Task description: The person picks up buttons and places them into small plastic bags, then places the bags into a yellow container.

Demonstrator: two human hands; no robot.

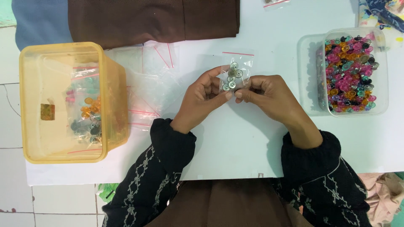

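The white table [252,138] is carrying a yellow tub [63,101] at nine o'clock, already holding filled bags, and a clear tub [355,71] at three o'clock, still sitting full of loose coloured buttons. Empty bags [147,88] are lying between. At centre, both hands are pinching a small bag [235,71] of grey buttons: left hand [202,98] and right hand [269,94], each grip clamped on it. Nothing is blocking the way.

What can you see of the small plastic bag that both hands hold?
The small plastic bag is clear, with a red strip along its top edge. It holds a few round grey, metallic-looking buttons bunched in its lower part. It is held above the white table, near the middle. The left hand and the right hand pinch its lower edge from either side.
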